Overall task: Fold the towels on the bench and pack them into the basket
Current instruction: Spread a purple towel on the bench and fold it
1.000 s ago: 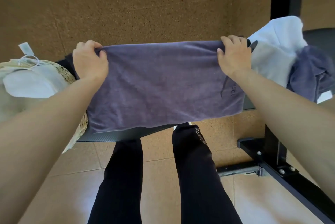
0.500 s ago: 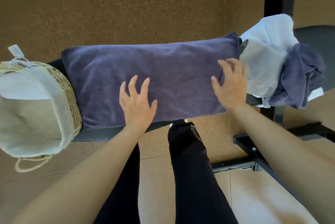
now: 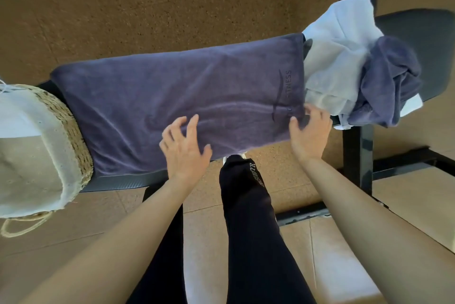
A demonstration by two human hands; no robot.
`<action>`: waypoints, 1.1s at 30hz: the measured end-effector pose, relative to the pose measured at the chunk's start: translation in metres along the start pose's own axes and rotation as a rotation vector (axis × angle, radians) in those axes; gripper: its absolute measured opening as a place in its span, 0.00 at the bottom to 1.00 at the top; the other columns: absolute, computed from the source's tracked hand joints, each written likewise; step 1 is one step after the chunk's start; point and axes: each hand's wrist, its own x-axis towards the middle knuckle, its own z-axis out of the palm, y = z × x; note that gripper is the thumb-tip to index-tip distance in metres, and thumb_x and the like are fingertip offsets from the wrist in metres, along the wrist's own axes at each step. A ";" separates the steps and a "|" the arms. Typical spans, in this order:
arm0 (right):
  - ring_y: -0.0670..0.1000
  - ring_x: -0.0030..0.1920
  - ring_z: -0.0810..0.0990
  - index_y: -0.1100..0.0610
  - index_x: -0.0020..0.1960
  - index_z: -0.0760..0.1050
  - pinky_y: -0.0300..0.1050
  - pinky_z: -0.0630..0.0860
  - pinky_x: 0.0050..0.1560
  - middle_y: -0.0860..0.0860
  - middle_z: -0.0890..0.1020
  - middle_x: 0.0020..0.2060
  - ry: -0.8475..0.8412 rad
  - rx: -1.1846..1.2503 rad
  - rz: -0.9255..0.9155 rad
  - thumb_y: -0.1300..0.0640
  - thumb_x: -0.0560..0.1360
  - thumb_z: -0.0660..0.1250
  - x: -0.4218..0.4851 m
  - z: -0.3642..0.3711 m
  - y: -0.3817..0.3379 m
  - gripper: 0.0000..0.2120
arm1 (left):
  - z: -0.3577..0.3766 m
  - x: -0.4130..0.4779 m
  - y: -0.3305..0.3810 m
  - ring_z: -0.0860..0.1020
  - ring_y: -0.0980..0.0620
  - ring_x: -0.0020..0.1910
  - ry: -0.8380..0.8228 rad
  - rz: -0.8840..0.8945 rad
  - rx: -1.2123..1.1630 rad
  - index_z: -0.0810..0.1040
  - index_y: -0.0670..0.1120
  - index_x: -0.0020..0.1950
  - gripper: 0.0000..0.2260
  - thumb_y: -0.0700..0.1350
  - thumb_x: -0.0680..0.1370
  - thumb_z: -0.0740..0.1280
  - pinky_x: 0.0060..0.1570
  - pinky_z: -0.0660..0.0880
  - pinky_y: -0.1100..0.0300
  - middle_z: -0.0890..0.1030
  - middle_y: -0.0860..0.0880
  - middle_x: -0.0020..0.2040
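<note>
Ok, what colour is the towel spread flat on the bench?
The towel is dark purplish grey, with a darker logo near its right end; head view.

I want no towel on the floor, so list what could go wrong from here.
1. The purple towel seems to overhang the bench at its near right edge. A tug from the right hand could slide it off.
2. The pile of unfolded towels touches that end and droops off the bench, so it may get dragged down.
3. A ridge beside the left hand could get folded in.
</note>
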 end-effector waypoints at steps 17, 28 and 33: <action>0.49 0.53 0.79 0.56 0.63 0.77 0.43 0.74 0.60 0.49 0.82 0.54 -0.277 0.061 -0.336 0.56 0.77 0.69 0.132 -0.054 -0.047 0.15 | 0.078 0.019 0.219 0.70 0.41 0.58 -0.412 0.276 -0.039 0.68 0.53 0.75 0.25 0.50 0.78 0.68 0.47 0.77 0.47 0.68 0.44 0.63; 0.57 0.52 0.78 0.55 0.50 0.78 0.44 0.69 0.48 0.54 0.80 0.48 -0.299 -0.196 -0.474 0.53 0.79 0.68 0.150 -0.013 -0.087 0.05 | 0.033 0.017 0.130 0.74 0.45 0.49 0.144 0.017 -0.260 0.78 0.47 0.57 0.12 0.43 0.74 0.68 0.48 0.75 0.48 0.77 0.47 0.54; 0.58 0.53 0.79 0.57 0.52 0.78 0.47 0.70 0.53 0.55 0.84 0.49 -0.101 -0.006 -0.264 0.54 0.79 0.65 0.156 -0.020 -0.092 0.08 | 0.015 0.060 0.088 0.72 0.42 0.62 0.142 0.075 -0.064 0.71 0.45 0.74 0.25 0.45 0.77 0.68 0.59 0.77 0.47 0.70 0.45 0.73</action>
